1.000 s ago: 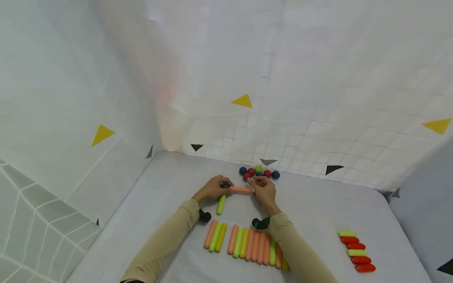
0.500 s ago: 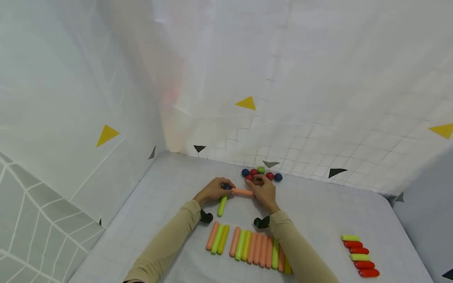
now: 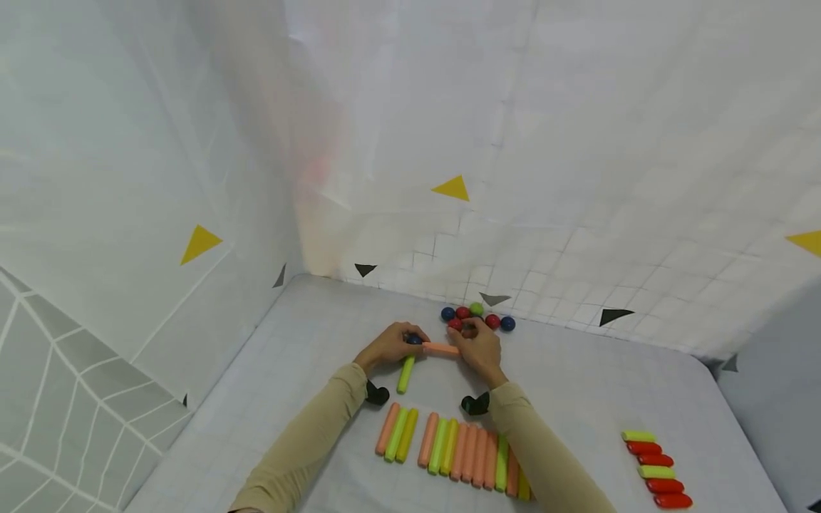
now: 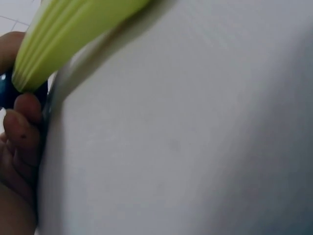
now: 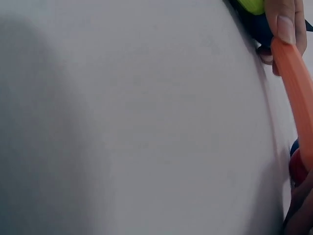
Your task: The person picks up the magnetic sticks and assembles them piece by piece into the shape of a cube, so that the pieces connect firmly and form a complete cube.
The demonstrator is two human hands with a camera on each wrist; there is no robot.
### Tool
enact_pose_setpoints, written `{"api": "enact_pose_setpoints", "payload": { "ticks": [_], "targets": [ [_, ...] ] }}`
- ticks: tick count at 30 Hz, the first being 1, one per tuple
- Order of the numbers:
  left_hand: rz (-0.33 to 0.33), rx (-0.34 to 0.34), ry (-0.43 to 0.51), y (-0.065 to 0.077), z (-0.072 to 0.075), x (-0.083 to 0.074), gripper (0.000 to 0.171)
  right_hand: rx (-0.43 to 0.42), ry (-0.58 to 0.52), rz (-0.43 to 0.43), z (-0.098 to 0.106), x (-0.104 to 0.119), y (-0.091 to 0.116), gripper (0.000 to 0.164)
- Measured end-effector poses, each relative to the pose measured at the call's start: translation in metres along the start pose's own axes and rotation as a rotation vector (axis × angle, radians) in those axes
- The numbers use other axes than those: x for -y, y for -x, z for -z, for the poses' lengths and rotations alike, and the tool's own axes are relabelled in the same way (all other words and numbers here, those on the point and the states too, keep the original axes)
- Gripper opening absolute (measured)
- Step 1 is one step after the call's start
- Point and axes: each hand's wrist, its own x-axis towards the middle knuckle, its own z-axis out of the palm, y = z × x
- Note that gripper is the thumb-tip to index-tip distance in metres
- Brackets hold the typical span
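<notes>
My left hand (image 3: 391,344) grips a dark blue ball (image 3: 414,340). A yellow-green stick (image 3: 406,375) runs from this ball toward me; in the left wrist view the ribbed end of the same stick (image 4: 54,44) meets the ball between the fingers. My right hand (image 3: 481,349) holds the right end of an orange stick (image 3: 441,349). That stick's left end lies against the ball, and in the right wrist view the left thumb (image 5: 286,29) presses on the tip of the orange stick (image 5: 296,88).
Behind my right hand, red (image 3: 492,321), blue (image 3: 508,324) and green (image 3: 477,308) balls cluster near the back wall. Orange, green and yellow sticks (image 3: 471,454) lie in rows nearer me. Short red (image 3: 665,486) and green (image 3: 656,472) pieces form a column at far right.
The head view has shifted slightly, so everything sits a little further right and lower. Both hands keep nearly the same pose around the ball and the orange stick.
</notes>
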Motion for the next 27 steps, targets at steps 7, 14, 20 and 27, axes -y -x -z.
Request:
{"api": "enact_pose_setpoints", "payload": {
  "ticks": [7, 14, 20, 27],
  "targets": [
    [0.017, 0.006, 0.040, 0.001, -0.002, 0.001, 0.023, 0.070, -0.115, 0.047, 0.011, -0.014, 0.008, 0.043],
    [0.036, 0.004, 0.092, 0.000, -0.001, -0.001, 0.020, 0.231, -0.219, -0.040, 0.027, -0.027, 0.008, 0.048],
    [0.036, -0.002, 0.103, 0.000, 0.000, -0.003, 0.019, 0.361, -0.338, -0.125, 0.045, -0.034, 0.012, 0.052],
    [0.066, -0.027, 0.086, 0.001, 0.008, 0.001, 0.019, 0.414, -0.396, -0.125, 0.046, -0.027, 0.018, 0.049]
  ]
}}
